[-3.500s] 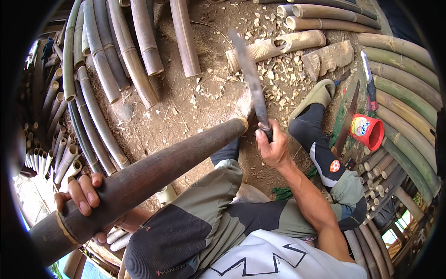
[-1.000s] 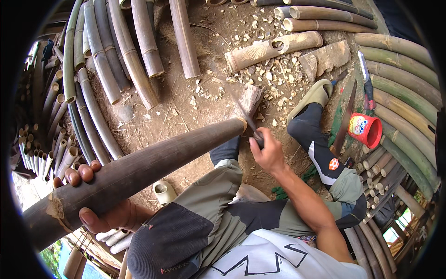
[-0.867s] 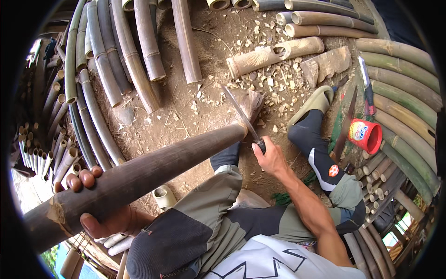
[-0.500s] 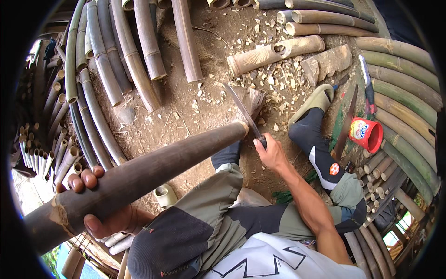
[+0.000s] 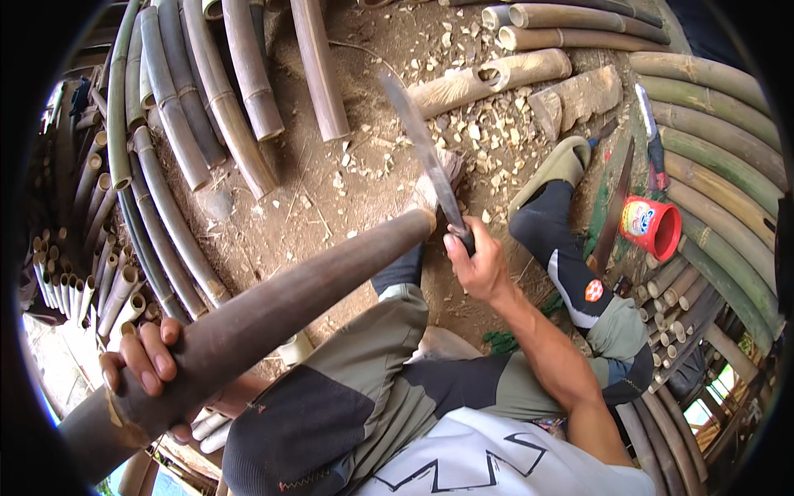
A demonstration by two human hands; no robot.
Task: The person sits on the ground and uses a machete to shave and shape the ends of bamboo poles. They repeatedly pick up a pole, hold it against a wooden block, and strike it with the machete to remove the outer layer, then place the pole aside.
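Observation:
A thick dark brown bamboo pole slants from the lower left up to the middle of the view. Around its near end, by a pale node ring, my left hand is wrapped, fingers over the top and part of the palm hidden underneath. My right hand grips the dark handle of a long-bladed machete. The blade points up and to the left, a little blurred, next to the pole's cut far end. Whether it touches the bamboo I cannot tell. Just behind that end stands a wooden block.
Bamboo poles lie at the upper left, and greenish ones along the right. Wood chips scatter around a notched bamboo piece. By my foot are a saw, a red tub and another blade.
The machete has risen, and its blade stands steeper than before. The pole's far end has shifted slightly left and up. My left hand's fingers have moved further over the pole.

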